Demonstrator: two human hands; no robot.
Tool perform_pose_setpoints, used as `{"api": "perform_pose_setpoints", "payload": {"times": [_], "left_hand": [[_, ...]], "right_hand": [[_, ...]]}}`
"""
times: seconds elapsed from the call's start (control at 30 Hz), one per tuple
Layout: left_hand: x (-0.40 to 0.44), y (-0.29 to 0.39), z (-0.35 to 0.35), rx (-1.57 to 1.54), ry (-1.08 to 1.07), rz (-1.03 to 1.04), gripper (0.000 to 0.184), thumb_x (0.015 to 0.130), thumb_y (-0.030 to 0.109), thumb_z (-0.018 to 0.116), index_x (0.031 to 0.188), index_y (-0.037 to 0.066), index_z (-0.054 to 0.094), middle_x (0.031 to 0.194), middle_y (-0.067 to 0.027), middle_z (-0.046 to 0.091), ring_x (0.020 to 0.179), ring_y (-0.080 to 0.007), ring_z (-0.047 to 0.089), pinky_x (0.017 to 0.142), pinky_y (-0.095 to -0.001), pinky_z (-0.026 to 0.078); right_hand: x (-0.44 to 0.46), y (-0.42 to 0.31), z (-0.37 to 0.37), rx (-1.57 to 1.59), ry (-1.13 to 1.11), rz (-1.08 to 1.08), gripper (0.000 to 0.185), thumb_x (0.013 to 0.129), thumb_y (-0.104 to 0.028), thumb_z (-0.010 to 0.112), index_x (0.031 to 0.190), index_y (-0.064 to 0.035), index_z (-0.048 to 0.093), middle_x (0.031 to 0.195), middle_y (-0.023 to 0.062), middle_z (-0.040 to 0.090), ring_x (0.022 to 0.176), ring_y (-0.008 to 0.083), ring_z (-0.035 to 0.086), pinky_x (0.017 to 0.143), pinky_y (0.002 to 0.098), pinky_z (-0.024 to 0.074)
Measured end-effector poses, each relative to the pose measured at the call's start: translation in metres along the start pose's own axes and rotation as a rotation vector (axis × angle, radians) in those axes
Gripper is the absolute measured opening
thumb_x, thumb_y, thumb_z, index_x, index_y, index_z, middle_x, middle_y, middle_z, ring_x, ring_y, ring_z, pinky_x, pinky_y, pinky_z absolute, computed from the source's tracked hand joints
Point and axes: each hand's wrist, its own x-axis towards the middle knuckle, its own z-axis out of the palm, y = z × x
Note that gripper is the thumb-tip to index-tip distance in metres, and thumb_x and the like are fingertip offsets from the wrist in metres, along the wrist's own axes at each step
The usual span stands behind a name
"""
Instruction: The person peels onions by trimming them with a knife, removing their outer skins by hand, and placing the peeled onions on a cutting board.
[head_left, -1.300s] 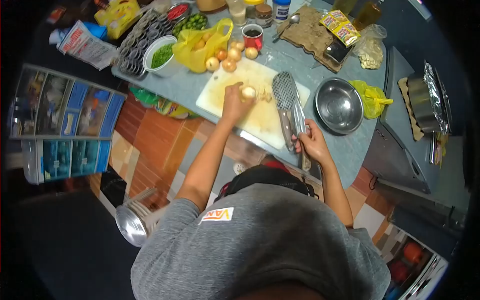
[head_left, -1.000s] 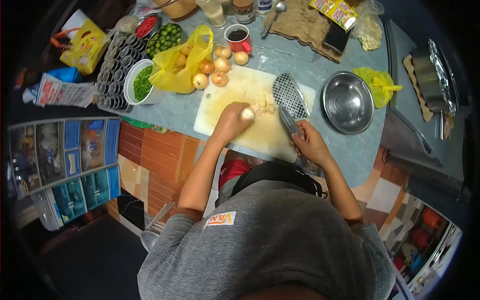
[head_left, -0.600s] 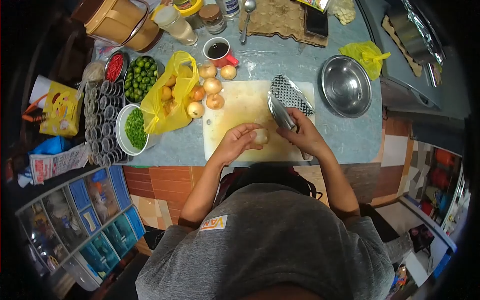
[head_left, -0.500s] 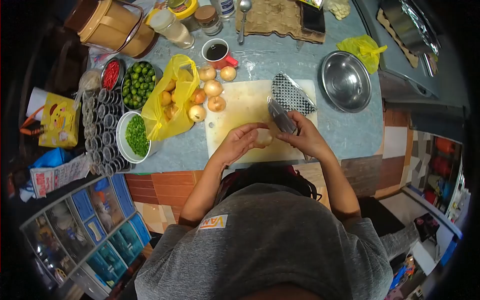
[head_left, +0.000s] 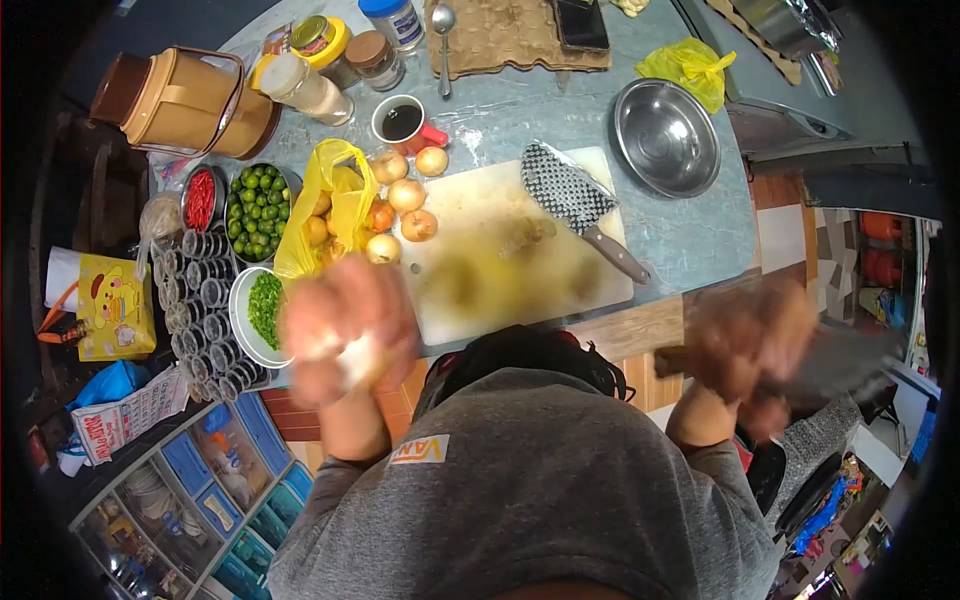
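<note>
My left hand [head_left: 348, 325], blurred by motion, is raised near the table's front edge, its fingers closed around a pale peeled onion [head_left: 362, 360]. Off to the right, beyond the front edge, my right hand [head_left: 750, 340] is also smeared and grips a knife [head_left: 845, 362] whose blade points right. Between them lies the white cutting board [head_left: 470, 205], with small pale-brown scraps [head_left: 525, 235] on it. A second, patterned blade [head_left: 565, 188] with a brown handle [head_left: 616, 254] rests on the board's right side. Several unpeeled onions [head_left: 407, 195] sit by the board's back left corner.
A yellow bag [head_left: 345, 190] of onions, a bowl of chopped greens [head_left: 264, 310], green citrus [head_left: 258, 212] and red chillies [head_left: 200, 198] stand left. Behind the board is a red cup [head_left: 403, 122]. At the right are a steel bowl [head_left: 666, 137] and yellow plastic bag [head_left: 690, 72].
My hands have moved far apart from over the board, left with the onion and right with the knife. The knife blade now points right. The view has shifted, showing more of the left side.
</note>
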Motion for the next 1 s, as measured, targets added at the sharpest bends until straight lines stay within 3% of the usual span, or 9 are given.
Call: {"api": "perform_pose_setpoints", "payload": {"times": [0.1, 0.2, 0.27, 0.47, 0.63, 0.77, 0.8, 0.87, 1.0], "left_hand": [[0.012, 0.055, 0.047, -0.001, -0.232, 0.276, 0.018, 0.067, 0.004, 0.078, 0.078, 0.004, 0.063, 0.089, -0.0138, 0.056, 0.068, -0.0248, 0.058, 0.045, -0.0274, 0.055], [0.033, 0.069, 0.071, -0.184, -0.511, 0.466, 0.019, 0.068, 0.002, 0.076, 0.083, 0.002, 0.064, 0.086, -0.0128, 0.061, 0.065, -0.0240, 0.063, 0.046, -0.0267, 0.057], [0.030, 0.076, 0.072, -0.222, -0.565, 0.369, 0.023, 0.068, 0.005, 0.076, 0.087, 0.002, 0.063, 0.087, -0.0137, 0.061, 0.064, -0.0240, 0.063, 0.047, -0.0268, 0.057], [0.019, 0.093, 0.059, -0.299, -0.586, 0.065, 0.038, 0.070, 0.016, 0.078, 0.099, 0.001, 0.058, 0.091, -0.0164, 0.061, 0.061, -0.0240, 0.064, 0.047, -0.0270, 0.056], [0.009, 0.068, 0.008, -0.323, -0.361, -0.250, 0.052, 0.071, 0.025, 0.079, 0.109, 0.000, 0.054, 0.094, -0.0187, 0.061, 0.059, -0.0241, 0.064, 0.047, -0.0272, 0.055], [0.019, -0.043, -0.048, 0.066, 0.134, -0.347, 0.059, 0.094, 0.057, 0.035, 0.115, 0.003, 0.050, 0.104, -0.0175, 0.061, 0.093, -0.0277, 0.061, 0.074, -0.0401, 0.052], [0.014, -0.073, -0.068, -0.028, 0.215, -0.448, 0.054, 0.097, 0.053, 0.033, 0.115, 0.005, 0.050, 0.104, -0.0172, 0.061, 0.095, -0.0287, 0.061, 0.079, -0.0413, 0.050], [-0.001, -0.118, -0.089, -0.222, 0.343, -0.583, 0.049, 0.098, 0.047, 0.034, 0.116, 0.005, 0.050, 0.106, -0.0159, 0.061, 0.097, -0.0280, 0.060, 0.085, -0.0422, 0.048], [-0.008, -0.155, -0.111, -0.195, 0.417, -0.616, 0.051, 0.099, 0.047, 0.033, 0.116, 0.002, 0.049, 0.105, -0.0153, 0.060, 0.098, -0.0270, 0.059, 0.087, -0.0399, 0.048]], "right_hand": [[0.023, -0.042, 0.022, -0.082, -0.360, -0.184, 0.034, 0.072, -0.009, 0.077, 0.101, -0.0088, 0.060, 0.083, 0.0118, 0.061, 0.050, 0.0109, 0.054, 0.039, 0.0221, 0.0432], [0.029, -0.038, 0.047, -0.047, -0.322, -0.475, 0.028, 0.065, -0.010, 0.083, 0.088, -0.0071, 0.067, 0.078, 0.0097, 0.063, 0.043, 0.0077, 0.054, 0.035, 0.0193, 0.0445], [0.032, -0.033, 0.057, -0.013, -0.281, -0.607, 0.022, 0.062, -0.009, 0.084, 0.077, -0.0064, 0.068, 0.074, 0.0077, 0.063, 0.040, 0.0059, 0.052, 0.033, 0.0182, 0.0426], [0.034, -0.031, 0.059, 0.106, -0.450, -0.486, 0.015, 0.065, -0.009, 0.082, 0.070, -0.0076, 0.068, 0.065, 0.0020, 0.065, 0.038, 0.0040, 0.048, 0.031, 0.0149, 0.0334], [0.027, -0.031, 0.028, -0.152, -0.381, -0.258, 0.017, 0.078, -0.014, 0.074, 0.087, -0.0064, 0.061, 0.077, 0.0066, 0.058, 0.058, 0.0098, 0.053, 0.043, 0.0206, 0.0418], [-0.006, 0.026, -0.032, -0.447, 0.291, 0.109, 0.031, 0.071, -0.006, 0.075, 0.095, -0.0044, 0.055, 0.082, 0.0069, 0.056, 0.070, 0.0128, 0.053, 0.056, 0.0244, 0.0442], [-0.003, 0.042, -0.043, -0.609, 0.385, 0.446, 0.033, 0.071, -0.010, 0.077, 0.094, -0.0039, 0.055, 0.081, 0.0052, 0.057, 0.073, 0.0149, 0.055, 0.062, 0.0304, 0.0462], [0.004, 0.089, -0.045, -0.952, 0.360, 0.516, 0.034, 0.077, -0.014, 0.074, 0.102, -0.0036, 0.055, 0.085, 0.0055, 0.056, 0.070, 0.0122, 0.051, 0.055, 0.0274, 0.0429], [0.000, 0.138, -0.068, -1.177, 0.251, 0.526, 0.038, 0.075, -0.022, 0.078, 0.095, 0.0015, 0.055, 0.084, 0.0151, 0.064, 0.072, 0.0259, 0.062, 0.065, 0.0354, 0.0480]]}}
